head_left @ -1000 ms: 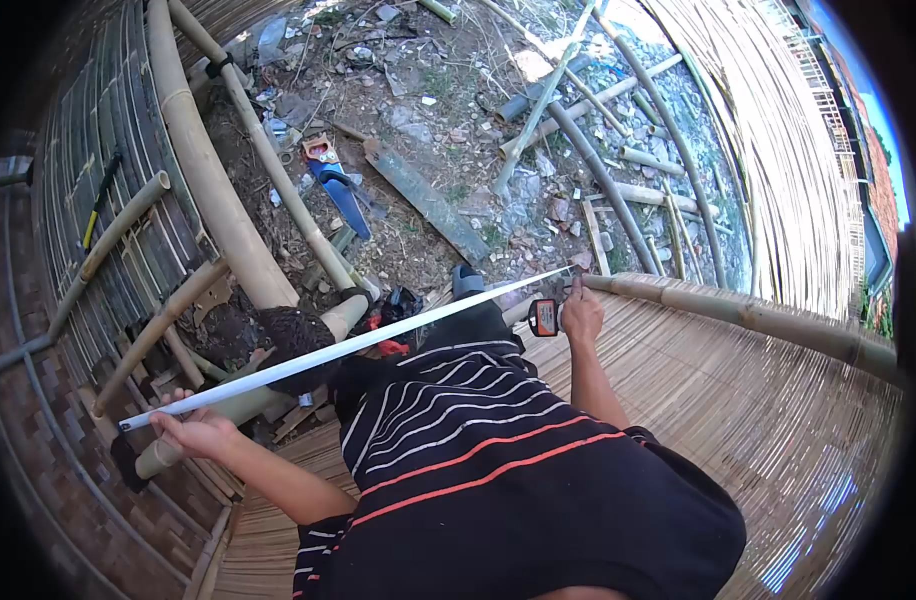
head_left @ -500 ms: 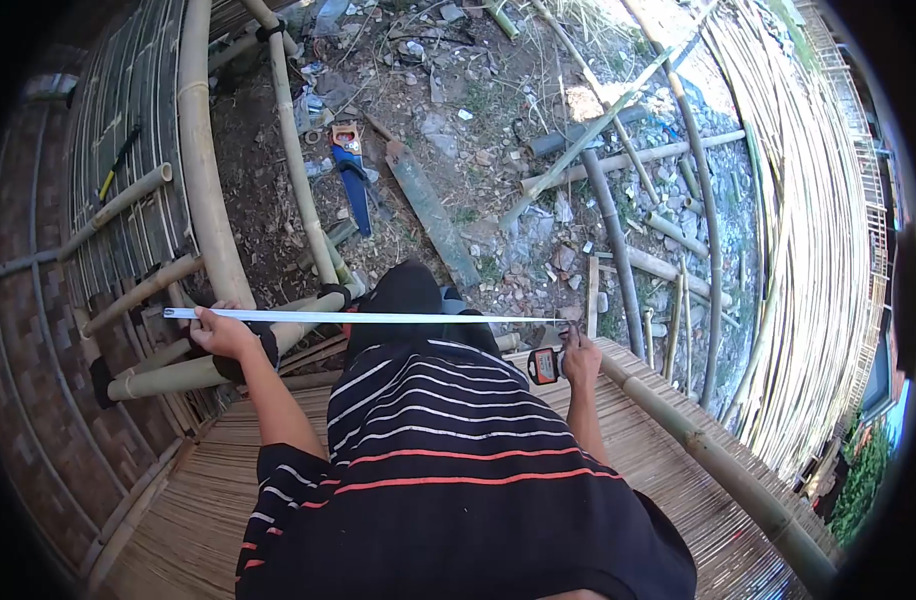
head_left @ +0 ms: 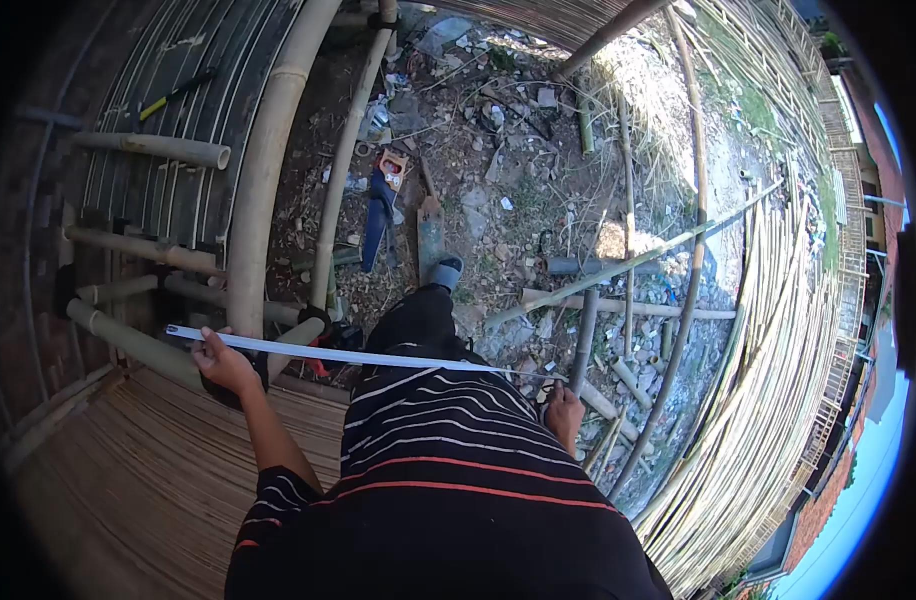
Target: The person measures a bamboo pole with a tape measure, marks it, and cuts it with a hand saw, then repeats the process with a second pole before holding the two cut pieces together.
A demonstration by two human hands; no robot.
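Note:
A pale tape measure blade (head_left: pixel 378 357) stretches across in front of my body, sloping slightly down to the right. My left hand (head_left: pixel 227 367) pinches it close to its metal-tipped end, beside an upright bamboo post (head_left: pixel 268 180). At the other end my right hand (head_left: pixel 564 415) is closed where the blade narrows to a thin edge. The tape's case does not show now; my hand and shirt hide that area. One of my feet, in a grey shoe (head_left: pixel 445 272), is forward on the littered ground.
Ahead on the dirt lie a blue handsaw (head_left: pixel 381 215) and a flat, worn board-like piece with a handle (head_left: pixel 431 235). Bamboo rails (head_left: pixel 138 340) join at the left. A leaning bamboo strip (head_left: pixel 628 262) and stacked bamboo slats (head_left: pixel 768 370) are at right. A yellow-handled tool (head_left: pixel 158 103) rests upper left.
My view has turned and my body has shifted, with one foot now showing forward. The blade has gone from nearly level to sloping. The orange-and-black tape case has dropped out of sight.

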